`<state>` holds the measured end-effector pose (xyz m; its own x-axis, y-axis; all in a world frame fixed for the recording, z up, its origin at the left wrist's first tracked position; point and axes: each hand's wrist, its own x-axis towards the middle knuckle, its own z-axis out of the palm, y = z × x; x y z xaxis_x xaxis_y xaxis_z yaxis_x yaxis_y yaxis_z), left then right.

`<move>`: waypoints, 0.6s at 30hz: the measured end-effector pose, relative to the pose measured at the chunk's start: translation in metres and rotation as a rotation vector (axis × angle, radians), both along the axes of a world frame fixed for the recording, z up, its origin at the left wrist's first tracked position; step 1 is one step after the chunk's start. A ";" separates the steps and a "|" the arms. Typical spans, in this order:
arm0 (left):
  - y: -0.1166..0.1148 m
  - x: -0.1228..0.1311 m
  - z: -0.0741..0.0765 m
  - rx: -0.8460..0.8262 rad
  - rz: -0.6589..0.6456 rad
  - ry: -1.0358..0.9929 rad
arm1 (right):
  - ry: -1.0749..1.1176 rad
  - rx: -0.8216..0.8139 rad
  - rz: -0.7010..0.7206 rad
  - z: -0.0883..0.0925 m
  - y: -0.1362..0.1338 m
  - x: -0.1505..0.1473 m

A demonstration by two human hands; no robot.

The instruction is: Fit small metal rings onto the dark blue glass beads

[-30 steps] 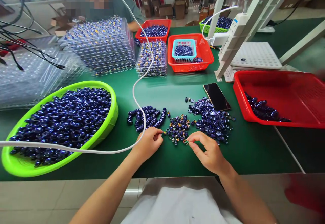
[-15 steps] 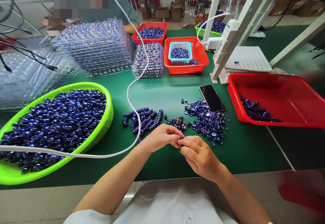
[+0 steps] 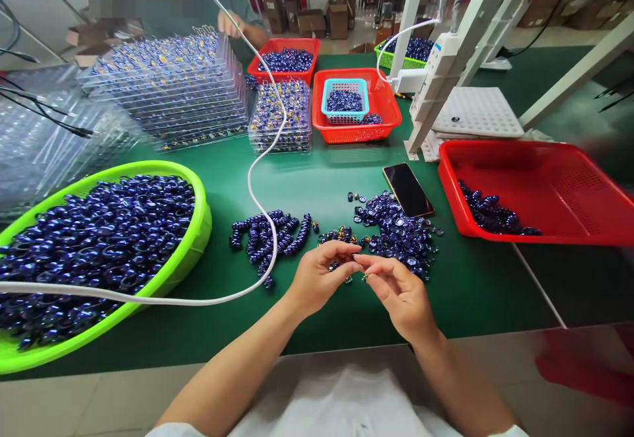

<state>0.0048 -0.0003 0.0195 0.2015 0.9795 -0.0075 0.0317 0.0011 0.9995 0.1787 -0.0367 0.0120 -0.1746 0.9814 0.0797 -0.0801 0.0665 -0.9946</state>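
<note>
My left hand (image 3: 319, 277) and my right hand (image 3: 399, 292) meet fingertip to fingertip just above the green table (image 3: 321, 179). Both are closed in a pinch on small dark pieces; what exactly lies between the fingers is too small to name. Behind the fingertips lies a little heap of blue pieces with gold fittings (image 3: 339, 234). To its left are rows of stacked blue beads (image 3: 270, 234). To its right spreads a pile of loose blue glass pieces (image 3: 399, 231).
A big green basket (image 3: 198, 222) full of blue beads sits at the left, with a white cable (image 3: 257, 179) over it. A phone (image 3: 407, 189), a red tray (image 3: 539, 186), stacked clear trays (image 3: 168, 87), more baskets (image 3: 381, 103) and another person (image 3: 232, 24) lie beyond.
My hands came together from apart over the gold-fitted heap, then lifted slightly with fingertips still meeting. The view shifted a little right and down.
</note>
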 end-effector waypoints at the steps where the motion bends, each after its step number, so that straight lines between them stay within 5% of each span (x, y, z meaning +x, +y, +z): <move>1: -0.001 0.000 0.000 0.026 -0.003 0.010 | 0.006 -0.013 0.008 0.002 0.001 0.002; 10: -0.003 0.003 0.004 0.398 -0.068 0.103 | -0.227 -0.013 -0.038 0.014 0.012 0.007; 18: -0.005 0.000 -0.009 0.312 -0.014 0.166 | -0.108 -0.171 -0.016 -0.005 0.019 0.003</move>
